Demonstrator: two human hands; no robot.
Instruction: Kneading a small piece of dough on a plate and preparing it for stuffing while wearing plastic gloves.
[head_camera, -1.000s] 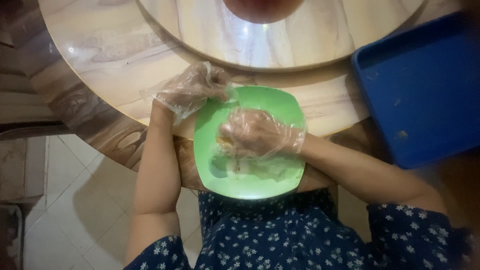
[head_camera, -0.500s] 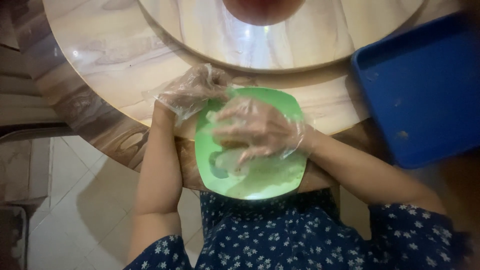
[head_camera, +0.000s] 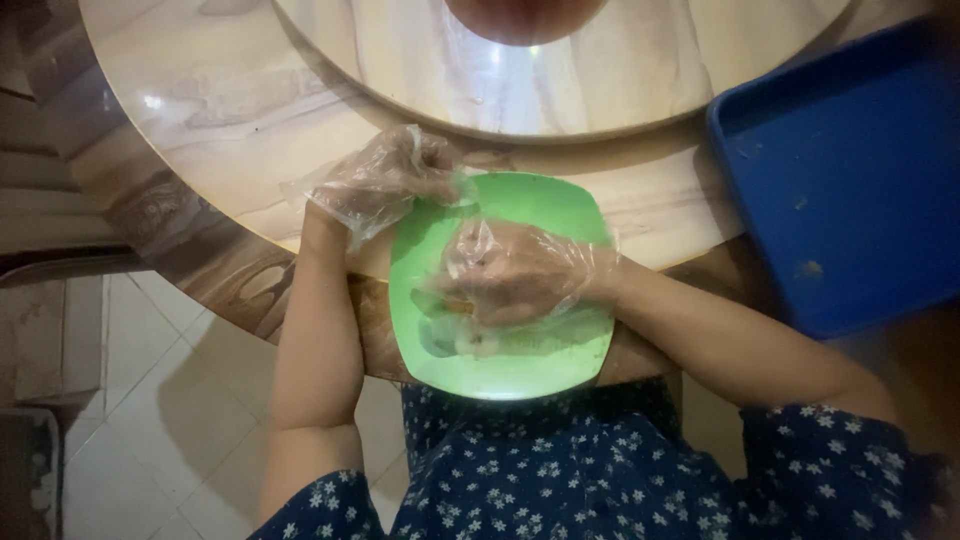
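Head view: we see a square green plastic plate (head_camera: 520, 205) at the edge of the round wooden surface (head_camera: 200, 140).
Left hand (head_camera: 385, 180): gloved, pinching the plate's corner.
Right hand (head_camera: 515, 272): gloved, loosely curled, pressing pale food (head_camera: 455, 340); a grip we cannot tell.
Progress: food lies unfinished on the plate.

Under both hands lies a bright green plate (head_camera: 540, 205). Clear, see-through plastic gloves cover the left hand (head_camera: 385, 180) and the right hand (head_camera: 520, 275). The counter (head_camera: 230, 130) beyond them is pale wood grain, brown-rimmed. Right of the hands sits a blue tray (head_camera: 850, 170). The sleeves (head_camera: 830, 470) are navy with small white flowers.
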